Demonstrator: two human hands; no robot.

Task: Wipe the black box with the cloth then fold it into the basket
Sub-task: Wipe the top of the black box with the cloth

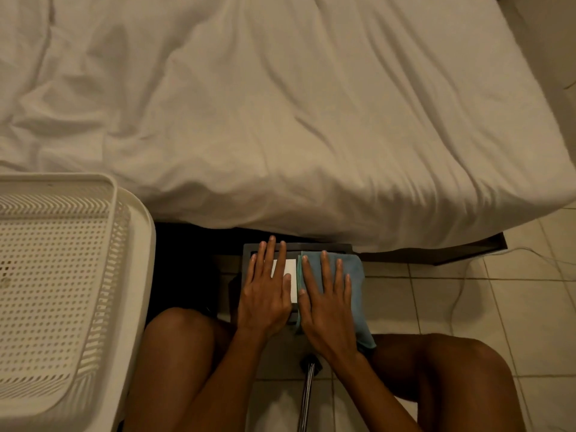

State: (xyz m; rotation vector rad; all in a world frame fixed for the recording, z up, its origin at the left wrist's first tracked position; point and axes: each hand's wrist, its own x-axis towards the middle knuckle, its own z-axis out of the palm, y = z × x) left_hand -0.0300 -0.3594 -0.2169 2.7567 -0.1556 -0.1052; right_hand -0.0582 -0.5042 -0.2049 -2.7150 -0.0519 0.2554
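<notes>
While both hands lie flat, right hand pressing blue cloth with splayed, ungripping fingers, left hand flat, fingers released, on black box at six o'clock, white basket at nine o'clock, bed at twelve.

Dim warm indoor light, yellowish cast, bed sheet brightest, deep black shadow under bed edge, soft focus overall, wide-angle bending at edges, basket rim slightly blurred
</notes>
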